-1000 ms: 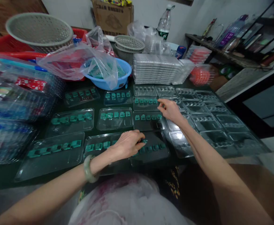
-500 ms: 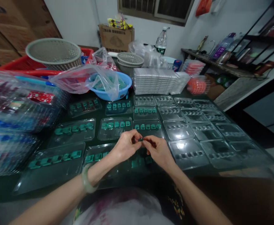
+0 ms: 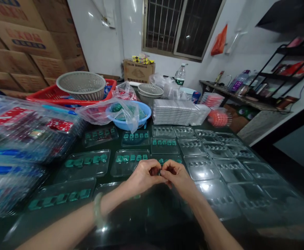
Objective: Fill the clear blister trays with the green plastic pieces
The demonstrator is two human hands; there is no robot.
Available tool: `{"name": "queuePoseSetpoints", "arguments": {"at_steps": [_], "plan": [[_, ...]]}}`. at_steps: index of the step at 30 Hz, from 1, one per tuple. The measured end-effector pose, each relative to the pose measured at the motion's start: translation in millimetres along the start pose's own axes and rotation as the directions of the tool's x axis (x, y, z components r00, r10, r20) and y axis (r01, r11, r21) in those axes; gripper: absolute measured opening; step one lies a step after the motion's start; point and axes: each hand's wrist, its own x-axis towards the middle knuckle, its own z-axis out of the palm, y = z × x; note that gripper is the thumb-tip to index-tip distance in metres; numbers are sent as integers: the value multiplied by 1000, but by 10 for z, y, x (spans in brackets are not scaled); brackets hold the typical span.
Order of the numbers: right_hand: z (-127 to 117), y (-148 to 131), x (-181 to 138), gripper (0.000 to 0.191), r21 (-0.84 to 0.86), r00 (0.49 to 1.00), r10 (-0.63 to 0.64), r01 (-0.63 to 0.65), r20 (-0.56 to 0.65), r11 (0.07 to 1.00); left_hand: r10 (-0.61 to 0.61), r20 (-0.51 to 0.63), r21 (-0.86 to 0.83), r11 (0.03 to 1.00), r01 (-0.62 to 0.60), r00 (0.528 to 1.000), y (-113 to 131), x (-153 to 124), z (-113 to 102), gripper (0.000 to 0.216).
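My left hand (image 3: 148, 175) and my right hand (image 3: 177, 176) meet over the table, thumbs and fingertips pinched together. Whatever small piece lies between them is mostly hidden by the fingers. Just beyond my hands is a clear plastic tray (image 3: 176, 159) with green translucent pieces in its row of pockets, partly covered by my fingers. To the left, several similar trays hold green pieces, such as one clear tray (image 3: 120, 170). On the right, clear trays (image 3: 199, 170) have pockets without green in them. A pale bangle circles my left wrist.
A blue basin (image 3: 146, 116) holding green pieces under a plastic bag stands at the back. Stacked clear trays (image 3: 172, 113) are beside it. Piled packages (image 3: 24, 128) crowd the left side. A grey basket (image 3: 80, 83) rests in a red crate (image 3: 40, 98) behind them.
The view has tilted upward, so the table sits lower in the picture and more wall and window show. My hands remain pinched together above the trays.
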Motion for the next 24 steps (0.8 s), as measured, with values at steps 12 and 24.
{"name": "queuePoseSetpoints", "arguments": {"at_steps": [12,24], "plan": [[94,-14,-37,21,23,995,-88,89,-57,996,-180,79,-366,910,196,981,68,-161,-133,26],[252,-56,-480,17,-61,968,-232,227,-96,972,-136,-5,-513,851,114,991,327,-421,31,21]]}}
